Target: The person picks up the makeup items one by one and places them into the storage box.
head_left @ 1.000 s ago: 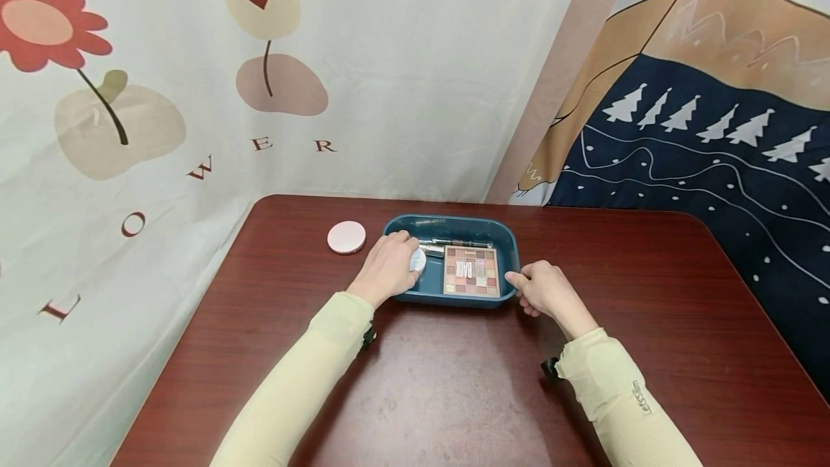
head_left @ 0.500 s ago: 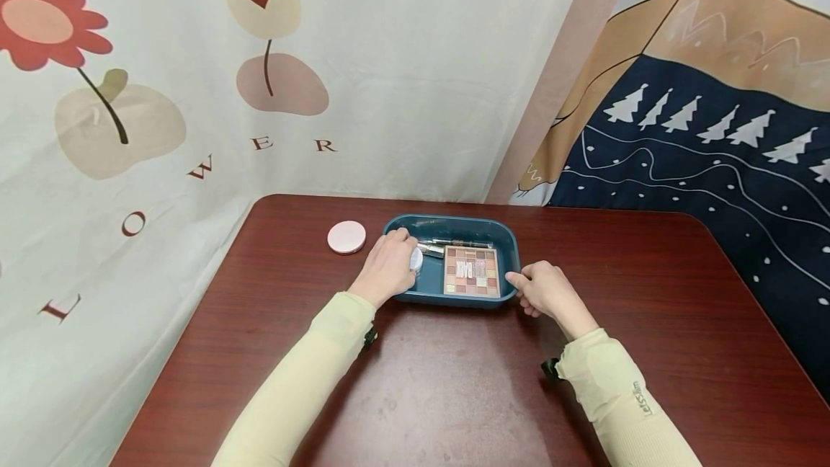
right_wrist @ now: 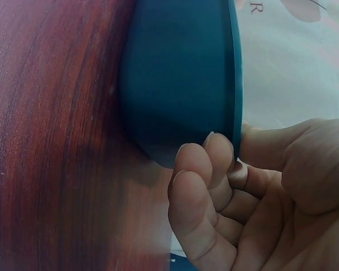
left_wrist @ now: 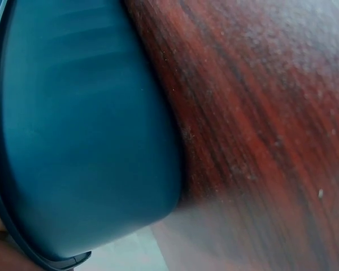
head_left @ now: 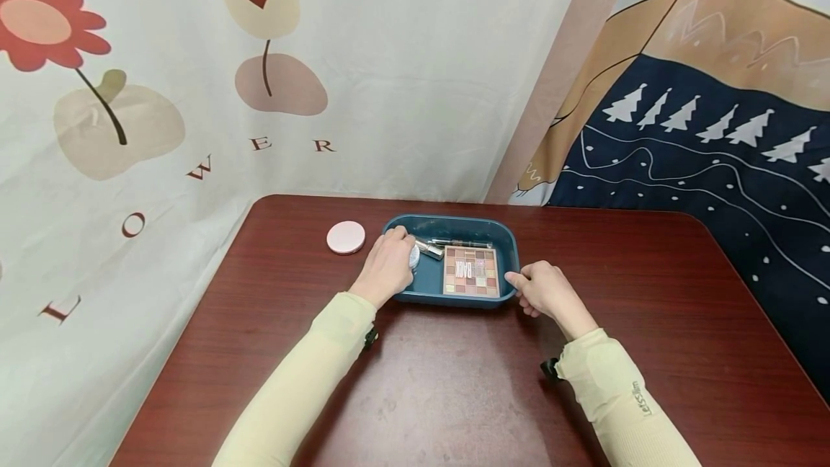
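A dark blue plastic tray stands on the table. My left hand reaches into its left end, fingers bent down around a small round whitish container, which is partly covered by the hand. Beside it lie a silver tube and a dark slim stick. An eyeshadow palette with several coloured squares fills the tray's right part. At the right end, my right hand pinches the rim, thumb on top and index finger against the outer wall. The left wrist view shows mostly the tray's outer wall.
To the left of the tray, a pale pink round compact lies on the reddish-brown table. A white printed curtain hangs behind the table's far edge, with a dark blue patterned one at the right.
My left hand and the round container have shifted slightly left within the tray. The silver tube has turned a little, its right end now lower. The right hand keeps its place on the rim.
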`<state>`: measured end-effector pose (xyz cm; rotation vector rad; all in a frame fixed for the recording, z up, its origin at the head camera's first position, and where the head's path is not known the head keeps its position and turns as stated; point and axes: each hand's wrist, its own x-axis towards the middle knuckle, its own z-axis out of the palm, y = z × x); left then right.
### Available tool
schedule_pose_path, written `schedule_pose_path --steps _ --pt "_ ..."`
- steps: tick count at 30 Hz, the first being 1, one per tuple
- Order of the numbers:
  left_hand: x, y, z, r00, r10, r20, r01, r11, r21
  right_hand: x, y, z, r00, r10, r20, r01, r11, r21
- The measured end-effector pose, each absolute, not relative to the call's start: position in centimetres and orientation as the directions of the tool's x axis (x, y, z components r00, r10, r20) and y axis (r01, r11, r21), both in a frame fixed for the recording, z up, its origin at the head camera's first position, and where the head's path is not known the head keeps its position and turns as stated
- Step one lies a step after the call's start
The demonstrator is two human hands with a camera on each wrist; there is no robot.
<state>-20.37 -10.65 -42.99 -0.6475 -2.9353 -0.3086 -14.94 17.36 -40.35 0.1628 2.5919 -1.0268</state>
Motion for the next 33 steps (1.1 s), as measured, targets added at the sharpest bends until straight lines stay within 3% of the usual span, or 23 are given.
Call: schedule_pose_path --steps 18,24,33 --pt "-20.3 -10.9 -43.1 -0.879 0.419 0.230 0.463 0.866 0.190 -15.0 17.4 -40.3 -0.931 -0.025 -0.365 0.230 0.737 -0.636" --pt "-20.3 -11.3 -43.2 -0.875 0.419 0.244 0.476 0.838 0.268 -15.0 17.4 -40.2 -0.930 -0.026 -0.367 0.230 0.737 -0.635" --pt "-20.0 -12.6 -43.0 -0.853 0.362 0.375 0.506 0.749 0.428 -15.0 17.4 -40.2 -0.930 -0.030 -0.367 0.228 0.735 -0.638"
